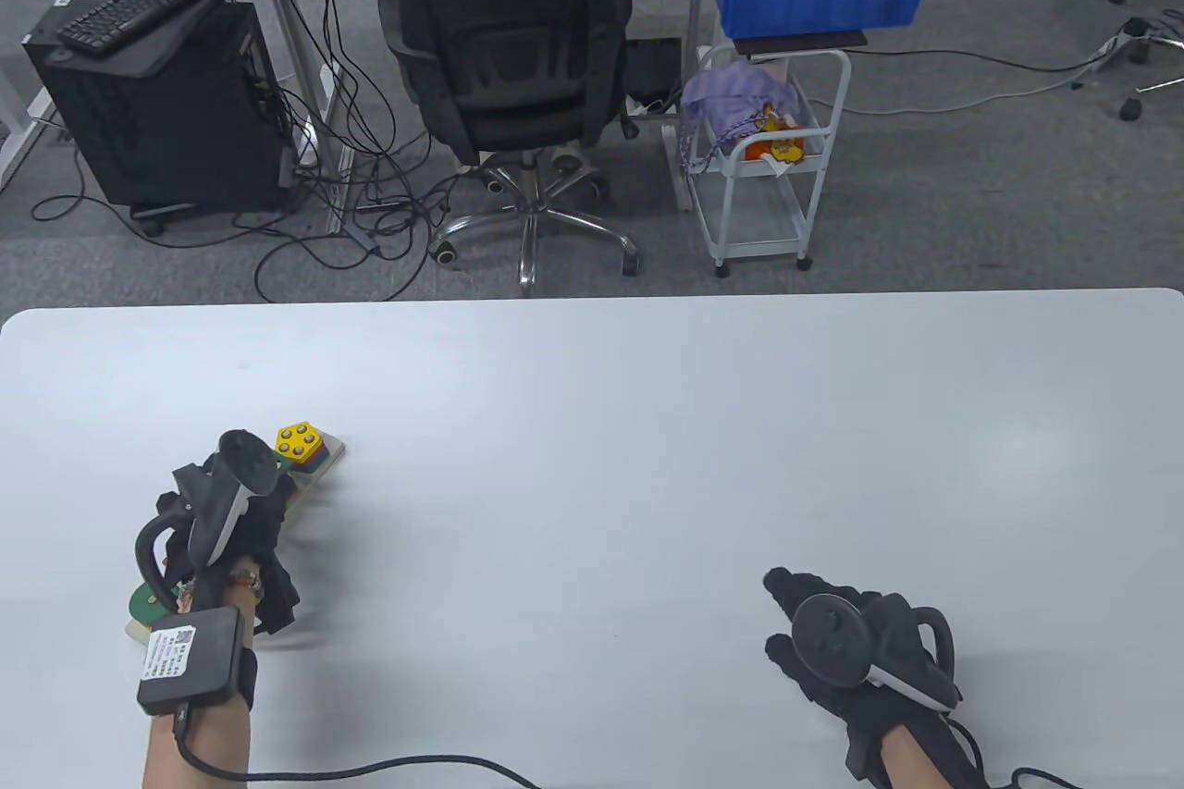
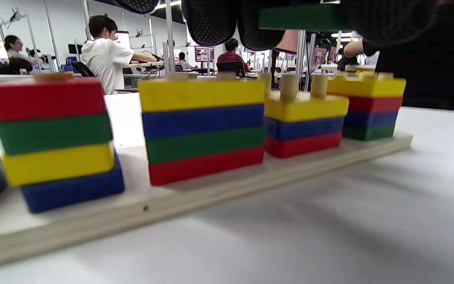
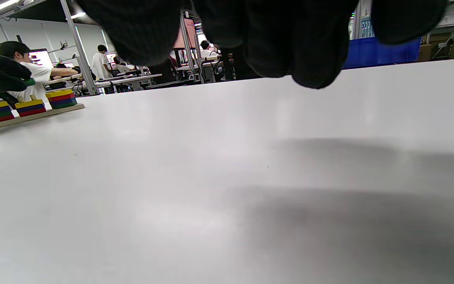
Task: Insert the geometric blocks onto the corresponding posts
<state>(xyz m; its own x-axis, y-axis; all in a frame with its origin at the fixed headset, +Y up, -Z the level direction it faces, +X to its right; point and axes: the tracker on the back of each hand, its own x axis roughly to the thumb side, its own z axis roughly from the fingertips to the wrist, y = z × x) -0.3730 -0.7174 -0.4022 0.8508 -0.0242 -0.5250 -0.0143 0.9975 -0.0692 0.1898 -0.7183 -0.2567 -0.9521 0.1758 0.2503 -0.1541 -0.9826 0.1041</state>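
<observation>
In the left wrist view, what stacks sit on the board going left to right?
Red-topped stack → yellow-topped four-layer stack → three-layer stack with bare posts showing → far yellow-topped stack, all on the wooden board. A green block is held above in the left hand.

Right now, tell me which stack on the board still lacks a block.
The three-layer stack, third along in the left wrist view: yellow, blue, red, with bare pegs sticking above it. The left hand holds a green block above.

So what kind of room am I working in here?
Most likely a shared lab or office workspace. Beyond the white table stand a mesh office chair, a computer tower with a keyboard on top, and loose cables; the left wrist view shows people seated at monitors.
</observation>
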